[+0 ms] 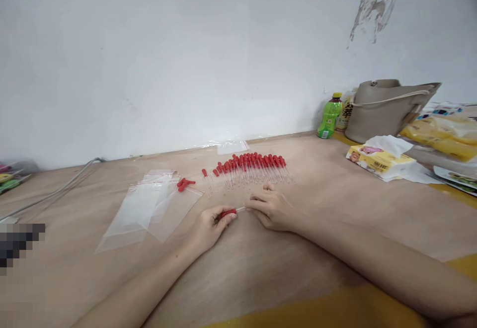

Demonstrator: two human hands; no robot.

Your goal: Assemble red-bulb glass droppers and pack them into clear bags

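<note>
My left hand (pixel 212 226) is closed around the red rubber bulb (pixel 228 212) of a dropper. From the bulb a clear tube (pixel 241 209) runs right into the fingers of my right hand (pixel 274 208), which pinch it; its far end is hidden there. Beyond my hands lies a row of finished-looking droppers (pixel 257 161), red bulbs toward the wall and thin clear tubes toward me. A few loose red bulbs (pixel 185 184) rest at the edge of the clear zip bags (pixel 149 199), left of the row.
Another clear bag (pixel 233 147) lies by the wall (pixel 186 59). At the right stand a green drink bottle (pixel 330 117), a grey bag (pixel 383 109) and a yellow tissue pack (pixel 380 161). A grey cable (pixel 70 183) crosses the table's left side.
</note>
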